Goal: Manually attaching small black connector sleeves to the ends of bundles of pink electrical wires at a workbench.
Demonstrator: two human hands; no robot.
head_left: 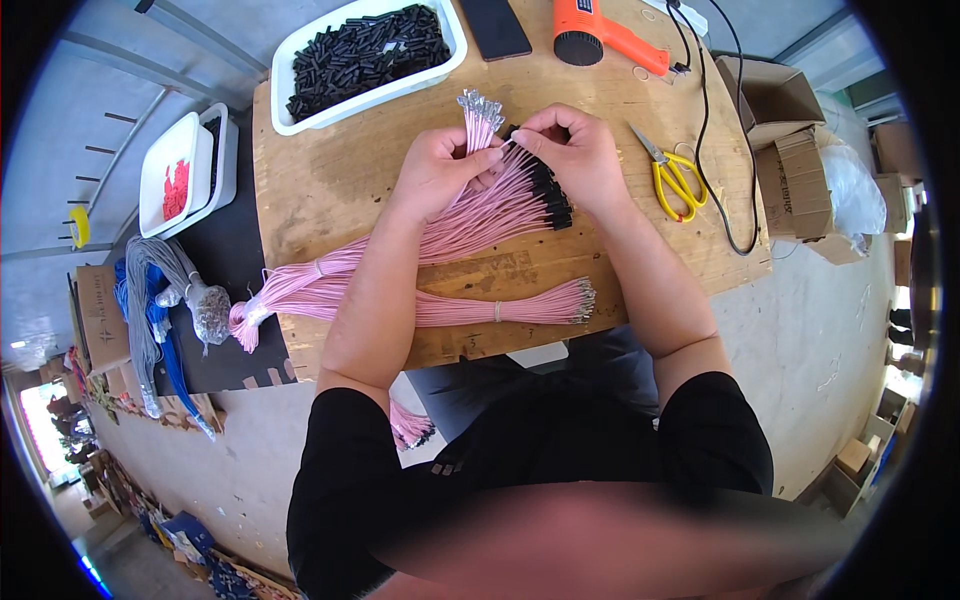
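Note:
My left hand (440, 172) is closed around a bunch of pink wires (482, 130), whose bare metal terminals stick up above the fingers. Thumb and fingers of my right hand (578, 155) pinch a single wire end beside it, with a short black sleeve at the fingertips. More pink wires fan out below both hands, and their ends carry black sleeves (548, 190) under my right hand. Nearer to me lies a second, tied bundle of pink wires (455, 310) with metal terminals at its right end.
A white tray (284, 95) of short black sleeves stands at the back left, near a dark flat slab (495, 28). Yellow-handled scissors (679, 190), an orange heat gun (620, 42) and a black cord (722, 215) lie right. Further left are a bin (150, 190) with red pieces and grey cables (150, 290).

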